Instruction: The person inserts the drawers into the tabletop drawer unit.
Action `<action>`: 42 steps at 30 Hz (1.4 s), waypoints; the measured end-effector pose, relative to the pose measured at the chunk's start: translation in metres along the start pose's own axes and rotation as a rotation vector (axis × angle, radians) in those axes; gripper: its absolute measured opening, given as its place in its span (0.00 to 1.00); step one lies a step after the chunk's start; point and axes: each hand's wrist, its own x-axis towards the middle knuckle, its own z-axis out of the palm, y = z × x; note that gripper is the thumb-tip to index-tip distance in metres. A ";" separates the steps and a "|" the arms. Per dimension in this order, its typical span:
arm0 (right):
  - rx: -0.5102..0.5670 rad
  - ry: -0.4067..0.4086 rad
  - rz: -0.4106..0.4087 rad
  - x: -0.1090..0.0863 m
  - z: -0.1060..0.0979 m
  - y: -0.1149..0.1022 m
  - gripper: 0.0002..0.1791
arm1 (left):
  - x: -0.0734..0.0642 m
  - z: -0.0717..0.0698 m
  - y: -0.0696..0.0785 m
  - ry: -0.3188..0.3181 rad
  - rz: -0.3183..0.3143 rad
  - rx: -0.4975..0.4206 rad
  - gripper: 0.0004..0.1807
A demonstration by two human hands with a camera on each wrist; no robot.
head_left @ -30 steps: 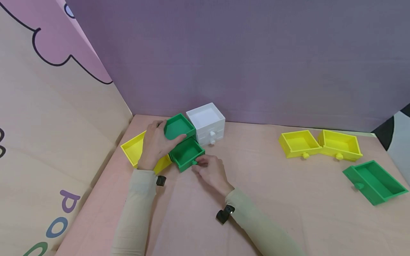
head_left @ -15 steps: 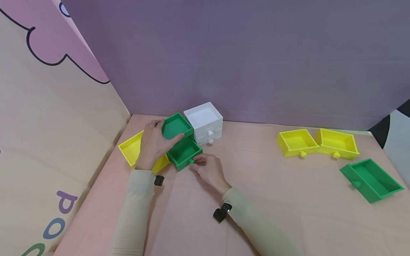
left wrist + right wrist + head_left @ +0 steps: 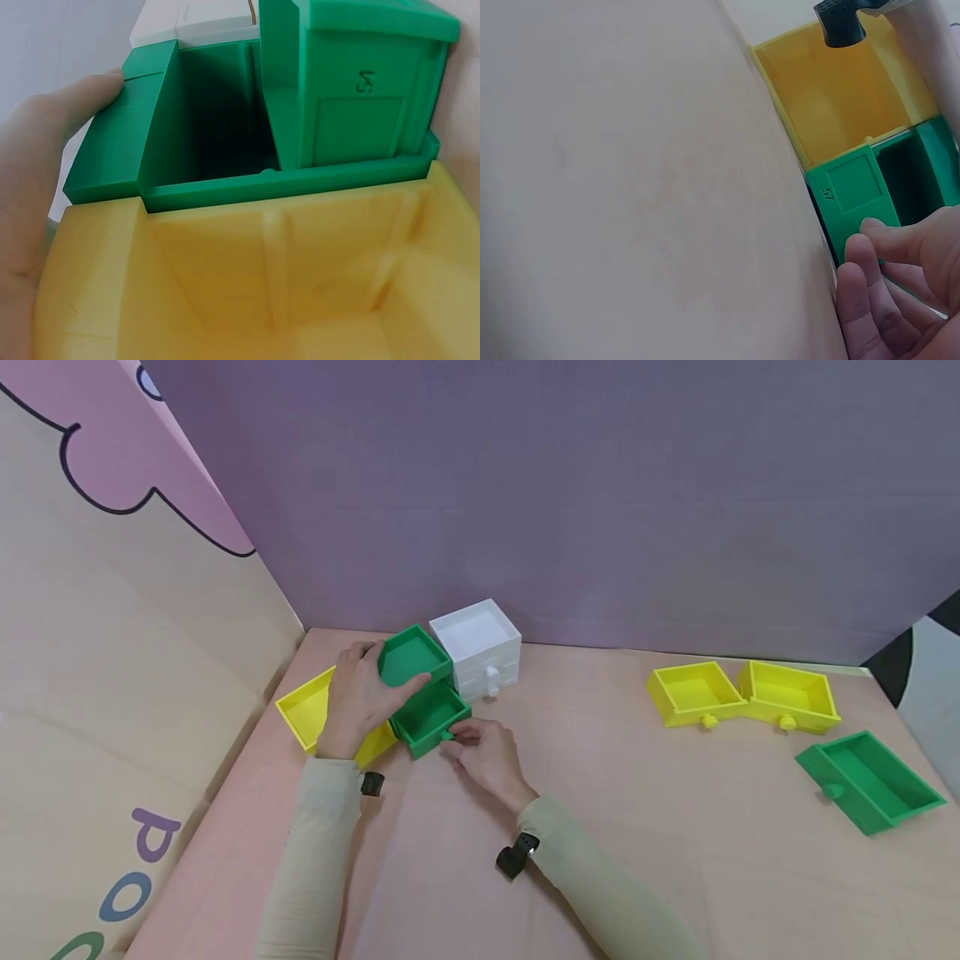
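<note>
My left hand (image 3: 360,697) grips a small green cabinet (image 3: 411,656) with a shallow tray top, its thumb along the front edge. A green drawer (image 3: 429,718) sticks out of the cabinet's lower part. Its round knob (image 3: 868,226) is pinched between the thumb and fingers of my right hand (image 3: 491,760). Above this drawer the left wrist view shows a dark, hollow upper slot (image 3: 225,112). To the left stands a yellow cabinet (image 3: 306,710) with an open front, partly hidden by my left hand. A white cabinet (image 3: 476,647) with white knobs stands to the right of the green one.
Two yellow drawers (image 3: 693,693) with knobs lie together at the right of the pink-covered table (image 3: 600,827). One more green drawer (image 3: 870,781) lies nearer the right edge. A purple panel (image 3: 562,510) rises behind, and a printed panel (image 3: 150,652) borders the left.
The green drawer and my right hand have moved very slightly in toward the cabinet. My left hand keeps its hold. The head view has shifted a little.
</note>
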 end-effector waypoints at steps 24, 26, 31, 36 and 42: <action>0.028 0.040 -0.035 0.011 0.008 0.000 0.11 | -0.002 -0.001 -0.001 0.004 -0.004 0.015 0.54; 0.026 0.045 -0.037 0.012 0.008 0.000 0.12 | -0.002 0.000 0.000 0.008 0.002 0.011 0.53; 0.009 0.045 -0.035 0.014 0.008 -0.001 0.12 | -0.003 0.000 0.002 0.022 0.008 0.005 0.53; -0.011 0.053 -0.036 0.018 0.010 0.000 0.13 | -0.003 -0.001 0.002 0.021 0.003 0.014 0.52; -0.015 0.055 -0.031 0.022 0.012 -0.001 0.13 | -0.003 0.000 0.002 0.018 0.002 0.027 0.53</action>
